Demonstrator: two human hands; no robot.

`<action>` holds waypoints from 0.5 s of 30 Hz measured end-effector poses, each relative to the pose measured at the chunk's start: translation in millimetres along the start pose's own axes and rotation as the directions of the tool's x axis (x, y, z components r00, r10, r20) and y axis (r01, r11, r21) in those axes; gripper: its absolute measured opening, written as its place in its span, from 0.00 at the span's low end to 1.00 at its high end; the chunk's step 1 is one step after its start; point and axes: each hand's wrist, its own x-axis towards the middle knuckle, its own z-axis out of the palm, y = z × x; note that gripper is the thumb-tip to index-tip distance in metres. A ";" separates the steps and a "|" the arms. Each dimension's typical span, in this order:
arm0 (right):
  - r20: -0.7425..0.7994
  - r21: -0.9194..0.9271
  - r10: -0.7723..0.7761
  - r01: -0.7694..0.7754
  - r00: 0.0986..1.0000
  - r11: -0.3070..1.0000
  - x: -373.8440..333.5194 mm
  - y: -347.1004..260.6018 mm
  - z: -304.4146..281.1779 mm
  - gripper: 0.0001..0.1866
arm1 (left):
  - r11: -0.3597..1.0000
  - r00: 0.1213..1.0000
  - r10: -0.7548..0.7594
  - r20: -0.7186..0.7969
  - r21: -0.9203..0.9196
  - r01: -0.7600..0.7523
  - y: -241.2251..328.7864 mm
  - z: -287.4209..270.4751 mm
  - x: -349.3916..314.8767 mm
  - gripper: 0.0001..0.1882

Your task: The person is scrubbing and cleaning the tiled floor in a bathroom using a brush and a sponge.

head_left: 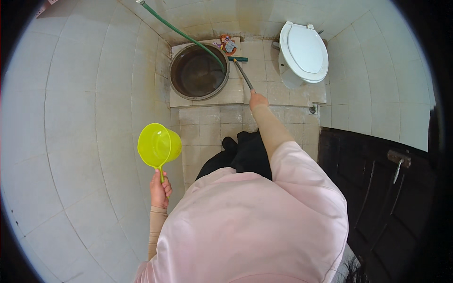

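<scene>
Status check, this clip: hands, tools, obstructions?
Left hand: gripping dipper. Right hand: gripping stick, green head down beside tub. Tub close by head, hose running in.

The dipper (160,144) looks like smooth, glossy plastic, the toilet lid (306,49) likewise hard and shiny; the hose (179,31) seems softly shiny rubber or plastic, and the long-handled cleaning tool (243,75) pairs a dull, metal-looking shaft with a plastic-looking head (239,59). The shirt (255,221) is smooth cloth with a satiny sheen, the trousers (252,153) matt cloth. Glazed-looking wall tiles (80,118) shine faintly, the floor tiles (207,129) look duller, and the panelled door (351,184) resembles low-sheen wood with a shiny metal door handle (398,170).
</scene>
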 end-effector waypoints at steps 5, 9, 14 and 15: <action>0.022 -0.008 -0.034 0.034 0.999 0.999 -3.3 -1.3 8.3 0.21 | 1.000 0.999 -0.030 -0.022 0.004 0.030 -2.2 1.1 -1.4 0.19; 0.133 -0.023 -0.069 0.072 0.989 0.997 -100.8 46.6 21.5 0.25 | 0.996 0.996 -0.085 -0.025 -0.033 0.085 -9.1 -2.4 -0.3 0.19; 0.294 -0.147 -0.122 0.171 0.948 0.974 -187.0 74.8 -1.4 0.26 | 0.994 0.995 -0.097 -0.002 -0.052 0.096 -19.8 -3.8 15.6 0.19; 0.279 -0.171 -0.148 0.200 0.949 0.965 -189.5 75.1 -4.5 0.26 | 0.994 0.995 -0.100 0.014 -0.053 0.100 -20.5 -2.4 20.8 0.19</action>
